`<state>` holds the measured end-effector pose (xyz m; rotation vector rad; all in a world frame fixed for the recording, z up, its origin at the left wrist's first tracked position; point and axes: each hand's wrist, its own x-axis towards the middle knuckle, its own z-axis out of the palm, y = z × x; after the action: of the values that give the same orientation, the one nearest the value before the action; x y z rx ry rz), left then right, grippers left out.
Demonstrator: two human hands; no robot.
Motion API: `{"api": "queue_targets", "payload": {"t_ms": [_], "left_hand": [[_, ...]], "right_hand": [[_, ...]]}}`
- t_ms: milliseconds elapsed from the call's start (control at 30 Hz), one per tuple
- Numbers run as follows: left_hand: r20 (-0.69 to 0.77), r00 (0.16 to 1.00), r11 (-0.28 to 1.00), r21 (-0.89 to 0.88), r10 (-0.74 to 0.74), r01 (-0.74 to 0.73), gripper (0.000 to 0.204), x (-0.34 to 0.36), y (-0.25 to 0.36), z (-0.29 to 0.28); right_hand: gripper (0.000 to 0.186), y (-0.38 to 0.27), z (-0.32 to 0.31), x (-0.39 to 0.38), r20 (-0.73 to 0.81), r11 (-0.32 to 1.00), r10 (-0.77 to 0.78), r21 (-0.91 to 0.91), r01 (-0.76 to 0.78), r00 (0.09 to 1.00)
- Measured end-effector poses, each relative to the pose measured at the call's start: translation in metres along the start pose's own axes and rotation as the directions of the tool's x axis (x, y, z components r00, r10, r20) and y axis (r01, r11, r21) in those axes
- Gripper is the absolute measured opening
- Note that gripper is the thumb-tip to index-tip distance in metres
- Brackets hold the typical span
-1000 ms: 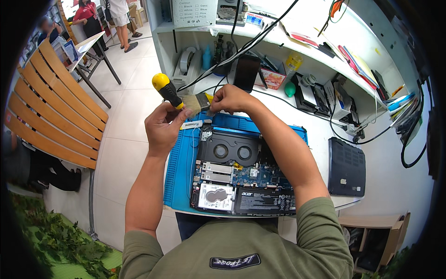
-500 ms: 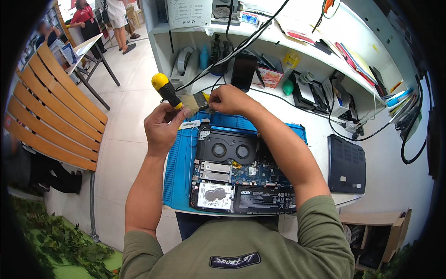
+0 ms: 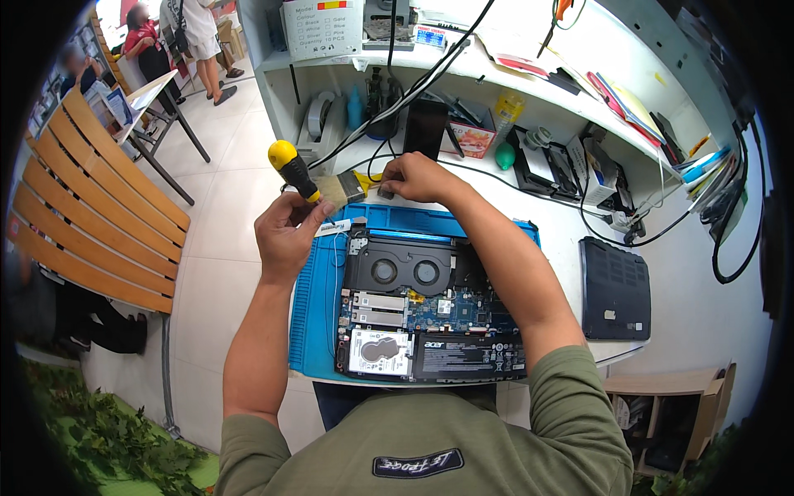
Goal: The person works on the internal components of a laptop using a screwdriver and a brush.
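My left hand (image 3: 285,230) is closed on a screwdriver (image 3: 294,169) with a yellow and black handle, its butt end tilted up and to the left. Behind the work mat, a flat brush (image 3: 349,189) with pale bristles and a yellow handle lies between my hands. My right hand (image 3: 420,178) is pinched beside that brush, and a small dark bit shows at its fingertips that I cannot make out. Below both hands, an opened laptop base (image 3: 451,310) exposes two fans, a blue circuit board, a drive and a black battery. It rests on a blue mat (image 3: 310,331).
A closed dark laptop (image 3: 616,289) lies at the bench's right. Along the back, cables (image 3: 430,87) hang before a shelf with a phone (image 3: 425,128), a yellow bottle (image 3: 508,109) and a green bulb blower (image 3: 505,156). A slatted wooden bench (image 3: 99,207) and people stand off to the left.
My right hand has drawn slightly away from the brush, baring more of its yellow handle. My left hand keeps the screwdriver in nearly the same place. The whole view has shifted a little.
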<state>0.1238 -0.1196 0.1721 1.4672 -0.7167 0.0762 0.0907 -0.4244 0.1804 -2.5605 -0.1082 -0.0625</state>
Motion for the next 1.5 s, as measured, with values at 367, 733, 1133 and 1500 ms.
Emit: {"api": "queue_targets", "payload": {"t_ms": [367,733,1133,1500], "left_hand": [[-0.004,1.000,1.000,-0.014,-0.009,0.009,0.016,0.001,-0.001,-0.002],[0.011,0.999,0.999,-0.014,0.031,-0.031,0.020,0.002,-0.006,-0.003],[-0.005,0.999,0.998,-0.046,-0.032,0.032,0.015,0.002,-0.007,-0.005],[0.003,1.000,0.999,-0.043,-0.023,0.023,0.015,0.002,-0.006,-0.004]], "right_hand": [[0.014,0.037,-0.009,0.029,0.368,0.863,0.188,0.381,-0.332,0.911],[0.015,0.029,-0.015,0.034,0.397,0.905,0.161,0.307,-0.295,0.904],[0.020,0.000,-0.006,0.018,0.077,0.998,-0.063,-0.012,0.064,0.995],[0.020,0.007,0.012,0.011,-0.051,0.983,-0.133,-0.134,0.126,0.990]]}}
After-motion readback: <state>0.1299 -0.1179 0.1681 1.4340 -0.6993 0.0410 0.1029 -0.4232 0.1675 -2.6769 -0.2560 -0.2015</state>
